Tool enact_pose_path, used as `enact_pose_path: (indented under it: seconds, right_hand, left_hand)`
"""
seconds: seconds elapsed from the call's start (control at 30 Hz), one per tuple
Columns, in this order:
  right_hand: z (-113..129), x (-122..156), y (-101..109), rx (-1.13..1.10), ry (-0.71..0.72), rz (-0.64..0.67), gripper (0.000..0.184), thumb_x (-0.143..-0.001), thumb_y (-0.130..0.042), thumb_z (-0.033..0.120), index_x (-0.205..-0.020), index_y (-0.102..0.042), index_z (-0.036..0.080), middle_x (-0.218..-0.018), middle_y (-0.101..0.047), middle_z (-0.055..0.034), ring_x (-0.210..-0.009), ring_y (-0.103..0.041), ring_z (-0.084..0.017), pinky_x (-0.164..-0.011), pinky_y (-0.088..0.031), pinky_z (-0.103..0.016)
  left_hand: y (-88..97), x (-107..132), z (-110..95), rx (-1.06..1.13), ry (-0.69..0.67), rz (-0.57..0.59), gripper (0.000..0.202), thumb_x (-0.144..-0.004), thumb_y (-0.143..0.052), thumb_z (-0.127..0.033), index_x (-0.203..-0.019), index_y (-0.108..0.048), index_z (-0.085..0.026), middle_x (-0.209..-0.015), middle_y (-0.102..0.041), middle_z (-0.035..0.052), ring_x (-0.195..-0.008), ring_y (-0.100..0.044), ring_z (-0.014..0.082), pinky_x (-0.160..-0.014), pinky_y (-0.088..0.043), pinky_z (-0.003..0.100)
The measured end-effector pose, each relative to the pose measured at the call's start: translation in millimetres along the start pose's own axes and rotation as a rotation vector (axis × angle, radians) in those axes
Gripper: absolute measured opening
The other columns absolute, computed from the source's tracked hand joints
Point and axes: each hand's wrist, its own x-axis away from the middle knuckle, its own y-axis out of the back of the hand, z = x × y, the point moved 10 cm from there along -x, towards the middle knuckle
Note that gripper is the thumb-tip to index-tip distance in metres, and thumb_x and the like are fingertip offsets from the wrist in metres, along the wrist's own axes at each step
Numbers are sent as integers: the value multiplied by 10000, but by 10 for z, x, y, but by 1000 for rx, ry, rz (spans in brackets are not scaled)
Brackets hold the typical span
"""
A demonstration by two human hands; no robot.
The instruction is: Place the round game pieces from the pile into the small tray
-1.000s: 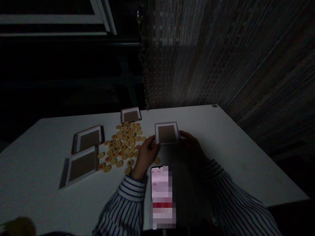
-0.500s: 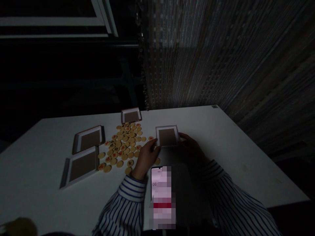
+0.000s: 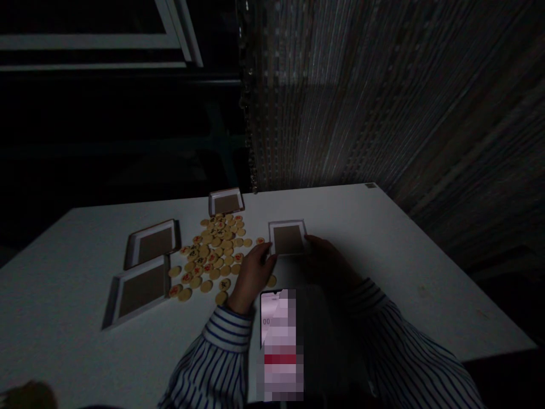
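Note:
Both my hands hold a small shallow box tray (image 3: 288, 238) with a white rim and brown inside, low over the white table (image 3: 383, 238). My left hand (image 3: 251, 272) grips its left edge with closed fingers. My right hand (image 3: 326, 258), dark in shadow, grips its right edge. Just left of the tray lies a heap of several round yellow game pieces (image 3: 215, 250) with red and black marks.
Three more brown-bottomed trays lie on the table: a small one at the back (image 3: 226, 202) and two larger ones at the left (image 3: 152, 243) (image 3: 137, 289). A lit phone (image 3: 279, 341) lies near me between my striped sleeves. A bead curtain hangs behind the table.
The tray in my hands has come down and tilted flatter toward the table. My hands moved slightly with it.

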Motion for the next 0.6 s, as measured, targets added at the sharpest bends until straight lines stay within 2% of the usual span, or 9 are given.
enact_pose_path:
  seconds: [0.4,0.6]
  right_hand:
    - [55,-5,-10,192,-33,50,454,-779,-508,372,-1177,-495,155,-1123,-575,-124,-1014,-518,-241,-852,-413,-365]
    - [73,5,14,239,-13,23,442,-808,-476,406,-1174,-491,160,-1106,-587,-108,-1018,-513,-235,-849,-404,-360]
  left_hand:
    - [-26,-18,-19,-29,-21,9,353,-810,-469,-294,-1128,-542,-160,-1099,-607,98,-1021,-556,200,-884,-434,346]
    - [-11,-20,-51,-32,-40,-2,339,-808,-465,-268,-1121,-545,-165,-1109,-601,96,-1026,-551,199,-888,-431,348]
